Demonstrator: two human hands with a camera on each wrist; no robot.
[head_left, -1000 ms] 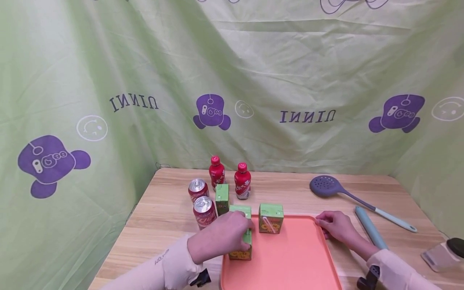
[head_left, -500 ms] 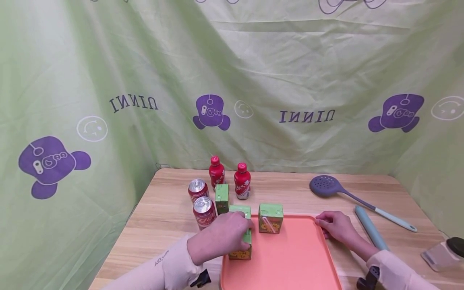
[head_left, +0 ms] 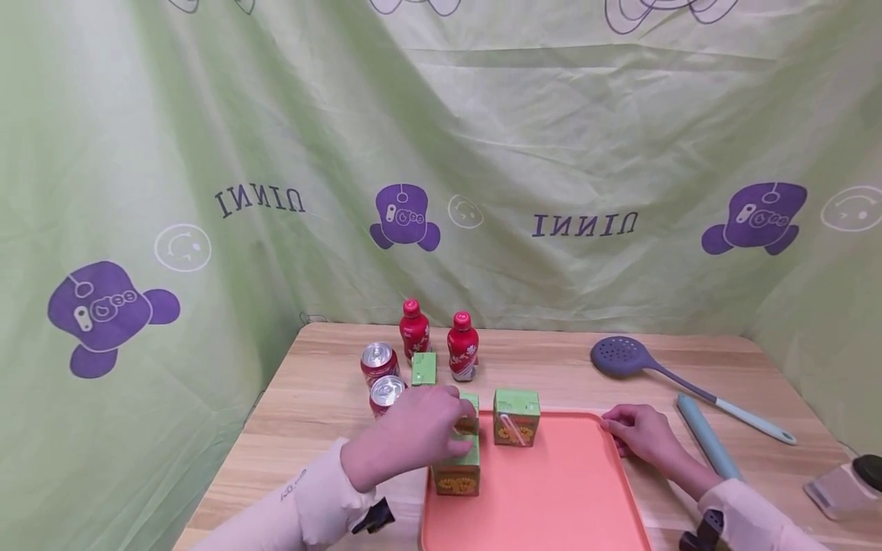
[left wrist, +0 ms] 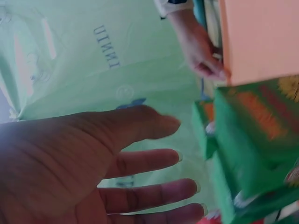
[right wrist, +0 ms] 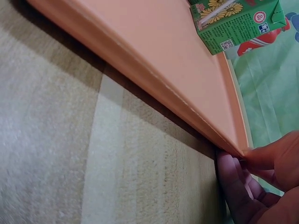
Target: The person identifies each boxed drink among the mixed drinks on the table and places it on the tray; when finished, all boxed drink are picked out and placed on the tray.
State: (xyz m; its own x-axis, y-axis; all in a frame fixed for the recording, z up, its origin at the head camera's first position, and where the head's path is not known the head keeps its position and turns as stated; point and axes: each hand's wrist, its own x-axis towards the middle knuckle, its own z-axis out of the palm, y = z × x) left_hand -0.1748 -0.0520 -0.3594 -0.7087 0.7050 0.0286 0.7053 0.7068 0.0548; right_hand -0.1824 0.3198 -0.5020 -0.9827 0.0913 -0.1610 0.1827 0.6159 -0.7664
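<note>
My left hand [head_left: 406, 432] is just above and left of the front green drink carton [head_left: 458, 480], its fingers extended and nothing in them. In the left wrist view, the thumb and fingers are spread apart from the stacked-looking green cartons [left wrist: 252, 135]. That front carton stands on the left side of an orange tray [head_left: 544, 497]. Behind it is a second drink carton [head_left: 471, 405], partly hidden by my hand. A third drink carton [head_left: 515, 421], with a straw on its side, stands by the tray's far edge. My right hand [head_left: 644, 436] pinches the tray's far right corner.
Left of the tray stand two red cans [head_left: 377, 363], another green carton [head_left: 423, 369] and two red bottles [head_left: 463, 348]. At the right lie a slotted skimmer [head_left: 620, 357], a blue-grey stick-like handle [head_left: 710, 440] and a clear jar with a black lid [head_left: 837, 490].
My left hand has let go of the front carton and lifted slightly up and left, uncovering its top. The carton stays in place. My right hand keeps its hold on the tray corner.
</note>
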